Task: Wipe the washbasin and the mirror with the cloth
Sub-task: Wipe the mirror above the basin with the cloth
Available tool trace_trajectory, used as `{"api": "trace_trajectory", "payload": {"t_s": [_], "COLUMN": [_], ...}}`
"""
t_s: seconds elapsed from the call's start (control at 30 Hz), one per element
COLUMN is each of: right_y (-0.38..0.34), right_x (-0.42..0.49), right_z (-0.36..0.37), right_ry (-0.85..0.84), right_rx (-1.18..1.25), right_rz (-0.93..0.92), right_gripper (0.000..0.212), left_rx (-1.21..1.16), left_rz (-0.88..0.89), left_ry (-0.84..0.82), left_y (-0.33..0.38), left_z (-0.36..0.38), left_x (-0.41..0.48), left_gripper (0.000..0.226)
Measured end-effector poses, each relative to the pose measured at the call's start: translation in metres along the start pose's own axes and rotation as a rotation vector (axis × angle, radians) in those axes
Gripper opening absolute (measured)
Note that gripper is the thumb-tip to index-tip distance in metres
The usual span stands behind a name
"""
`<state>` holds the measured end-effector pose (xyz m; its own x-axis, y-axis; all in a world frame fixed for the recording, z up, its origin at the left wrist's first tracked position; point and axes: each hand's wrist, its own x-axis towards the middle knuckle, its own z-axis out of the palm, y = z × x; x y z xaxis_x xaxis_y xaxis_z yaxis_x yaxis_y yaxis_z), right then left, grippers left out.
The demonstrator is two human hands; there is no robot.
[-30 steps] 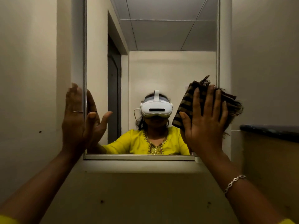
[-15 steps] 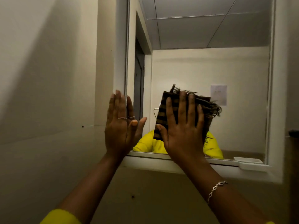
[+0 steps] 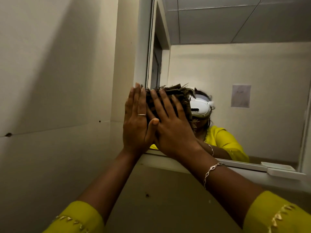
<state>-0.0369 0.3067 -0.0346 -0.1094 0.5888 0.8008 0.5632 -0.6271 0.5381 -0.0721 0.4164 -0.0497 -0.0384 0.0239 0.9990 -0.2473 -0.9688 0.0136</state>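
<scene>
Observed right hand (image 3: 171, 130) flat, fingers spread, pressing cloth (image 3: 178, 95) against mirror (image 3: 235, 68); left hand (image 3: 134, 128) flat alongside, fingers together. Cannot see most of cloth, nor inside ledge tray (image 3: 282, 172).

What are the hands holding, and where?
The right hand presses the cloth flat against the mirror, straight fingers spread across its back. The left hand holds nothing.

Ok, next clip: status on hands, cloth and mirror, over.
Right hand flat, pressing striped cloth on mirror, lower left. Left hand flat alongside, holding nothing. Washbasin out of view.
</scene>
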Motion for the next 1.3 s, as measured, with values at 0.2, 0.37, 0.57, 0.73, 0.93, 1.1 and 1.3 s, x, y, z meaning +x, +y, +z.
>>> {"api": "trace_trajectory", "payload": {"t_s": [0.2,0.37,0.57,0.73,0.93,1.1,1.3], "right_y": [0.036,0.078,0.128,0.163,0.163,0.147,0.139], "right_x": [-0.024,-0.058,-0.101,-0.133,-0.149,-0.162,-0.171], "right_z": [-0.007,-0.025,-0.045,-0.058,-0.062,-0.056,-0.052], "right_ry": [-0.028,-0.061,-0.122,-0.15,-0.131,-0.137,-0.165], "right_rx": [-0.073,-0.106,-0.129,-0.153,-0.157,-0.154,-0.152], "right_rz": [-0.175,-0.163,-0.054,0.102,0.325,0.434,0.456], "right_gripper": [0.062,0.062,0.062,0.062,0.062,0.064,0.063], "left_rx": [0.035,0.505,0.555,0.561,0.246,-0.014,-0.008], "left_rz": [0.023,0.123,0.219,-0.019,-0.099,-0.205,-0.307], "left_ry": [0.008,-0.085,-0.051,-0.131,0.048,0.016,-0.019], "left_y": [-0.001,-0.015,-0.011,-0.055,-0.065,-0.009,0.003], "left_z": [-0.001,0.009,0.002,0.026,0.03,0.0,-0.006], "left_x": [0.0,-0.002,-0.006,-0.016,-0.03,-0.042,-0.057], "left_gripper": [0.073,0.076,0.082,0.089,0.084,0.073,0.079]}}
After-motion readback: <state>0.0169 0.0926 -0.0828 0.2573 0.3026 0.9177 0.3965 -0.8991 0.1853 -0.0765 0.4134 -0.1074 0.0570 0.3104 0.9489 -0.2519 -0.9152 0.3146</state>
